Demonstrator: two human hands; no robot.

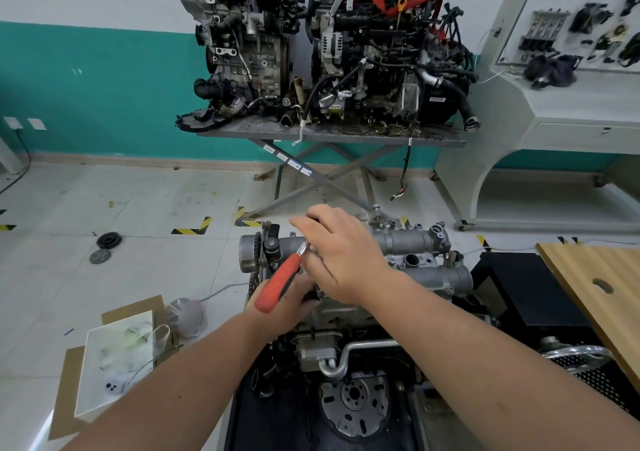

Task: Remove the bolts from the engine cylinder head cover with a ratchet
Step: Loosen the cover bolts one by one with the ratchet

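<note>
A grey aluminium cylinder head cover (415, 242) tops the engine in front of me. The ratchet (282, 279) has a red and black handle that slants up to the right toward its metal neck. My left hand (291, 303) lies under the handle's lower end with fingers curled around it. My right hand (341, 256) covers the ratchet head, fingers curled over it on top of the cover. The socket and the bolt under it are hidden by that hand. Small bolts (449, 290) show along the cover's right edge.
A flywheel (355, 402) faces me low on the engine. Cardboard and a clear bag (114, 360) lie on the floor at left, pulleys (108, 241) farther back. A wooden board (602, 298) juts in at right. Two engines (322, 48) stand on a table behind.
</note>
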